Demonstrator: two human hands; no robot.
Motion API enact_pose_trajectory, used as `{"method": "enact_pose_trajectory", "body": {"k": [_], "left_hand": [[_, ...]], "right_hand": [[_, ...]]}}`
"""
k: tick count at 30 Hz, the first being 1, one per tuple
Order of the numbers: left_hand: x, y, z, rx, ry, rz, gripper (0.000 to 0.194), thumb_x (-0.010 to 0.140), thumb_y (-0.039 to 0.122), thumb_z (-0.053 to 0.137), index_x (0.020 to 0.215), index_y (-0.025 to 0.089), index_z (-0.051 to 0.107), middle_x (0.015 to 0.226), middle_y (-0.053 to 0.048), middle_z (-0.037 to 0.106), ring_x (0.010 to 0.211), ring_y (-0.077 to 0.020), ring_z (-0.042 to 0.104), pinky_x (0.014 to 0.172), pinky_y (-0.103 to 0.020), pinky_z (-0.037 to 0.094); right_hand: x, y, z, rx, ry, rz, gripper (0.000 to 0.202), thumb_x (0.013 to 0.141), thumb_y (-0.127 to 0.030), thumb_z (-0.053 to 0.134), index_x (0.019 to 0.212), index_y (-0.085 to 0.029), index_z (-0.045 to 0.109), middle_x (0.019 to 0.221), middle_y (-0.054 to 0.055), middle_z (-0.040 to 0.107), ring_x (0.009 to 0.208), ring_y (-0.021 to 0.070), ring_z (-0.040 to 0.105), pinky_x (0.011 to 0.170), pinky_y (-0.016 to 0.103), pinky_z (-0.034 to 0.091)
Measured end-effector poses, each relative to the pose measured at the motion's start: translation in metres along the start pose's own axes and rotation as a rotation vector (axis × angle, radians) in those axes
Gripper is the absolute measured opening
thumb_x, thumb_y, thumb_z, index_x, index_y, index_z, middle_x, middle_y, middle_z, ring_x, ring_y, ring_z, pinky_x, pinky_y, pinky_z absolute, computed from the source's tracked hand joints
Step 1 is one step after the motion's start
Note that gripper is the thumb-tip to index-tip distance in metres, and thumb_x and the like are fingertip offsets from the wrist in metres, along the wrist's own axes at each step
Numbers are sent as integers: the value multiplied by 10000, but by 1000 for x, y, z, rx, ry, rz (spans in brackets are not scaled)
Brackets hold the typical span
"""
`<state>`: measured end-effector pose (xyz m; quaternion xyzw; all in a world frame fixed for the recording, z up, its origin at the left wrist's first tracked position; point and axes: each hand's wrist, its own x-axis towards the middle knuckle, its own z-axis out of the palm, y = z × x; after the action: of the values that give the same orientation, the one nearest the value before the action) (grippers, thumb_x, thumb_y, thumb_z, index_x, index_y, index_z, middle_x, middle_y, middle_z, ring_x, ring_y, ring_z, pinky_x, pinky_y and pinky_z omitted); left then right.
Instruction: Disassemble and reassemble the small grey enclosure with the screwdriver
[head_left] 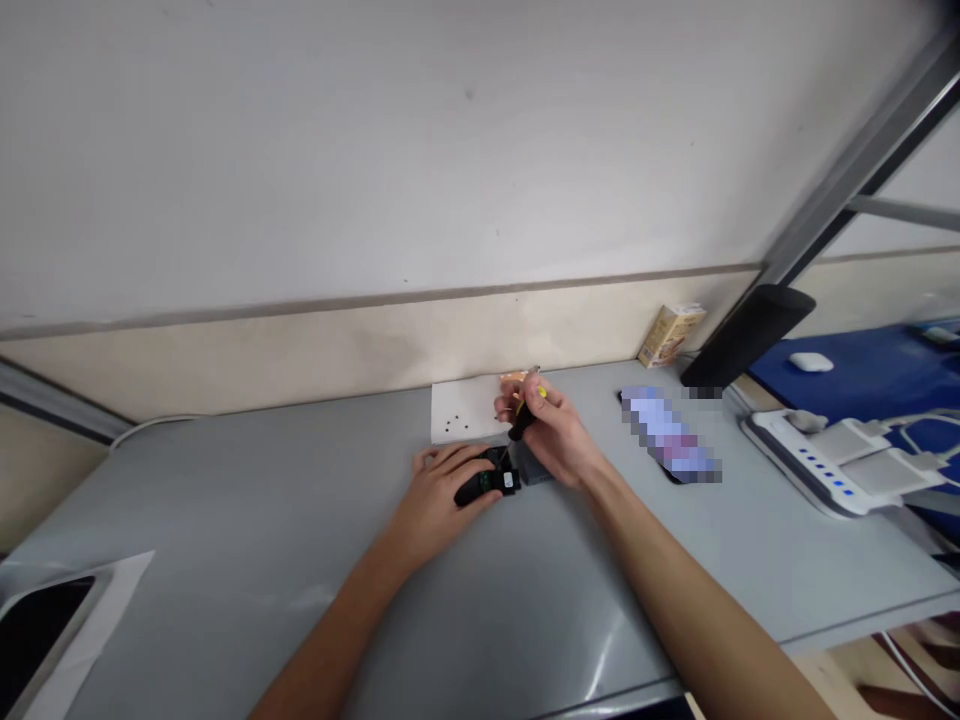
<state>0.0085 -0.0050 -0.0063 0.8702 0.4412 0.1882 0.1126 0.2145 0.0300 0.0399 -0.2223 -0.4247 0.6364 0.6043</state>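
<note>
Two-handed close work at six o'clock

Left hand fingers clasp the black device, low of view centre; right hand fingers grip a screwdriver slanting towards it. Screw work seems underway, calling next for a well-seated tip. Tip contact is unclear; specks on paper, at eleven o'clock from the device, are too small to identify.

No text legible: carton print, label on black device too small.
</note>
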Motion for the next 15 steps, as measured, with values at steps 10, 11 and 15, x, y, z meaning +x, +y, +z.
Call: {"method": "enact_pose_trajectory", "body": {"k": [10,11,15], "left_hand": [[0,1,0,-1,14,2,252,983,467,624,1179,323,691,1425,2,630,1297,-260,571,1121,-487,329],[0,1,0,-2,13,1,255,984,468,623,1180,321,693,1423,-2,632,1295,-261,572,1123,-487,331],[0,1,0,1,13,-3,240,982,454,630,1177,329,691,1430,3,627,1307,-261,565,1121,-495,331]], "right_hand": [[3,9,5,23,6,-7,448,971,-633,501,943,-215,660,741,-7,487,617,120,474,609,292,399],[3,8,5,45,4,1,403,963,-594,551,946,-209,668,796,5,519,668,123,512,658,295,426],[0,3,3,50,8,19,294,874,-457,746,863,-220,574,983,6,592,773,126,620,730,293,465]]}}
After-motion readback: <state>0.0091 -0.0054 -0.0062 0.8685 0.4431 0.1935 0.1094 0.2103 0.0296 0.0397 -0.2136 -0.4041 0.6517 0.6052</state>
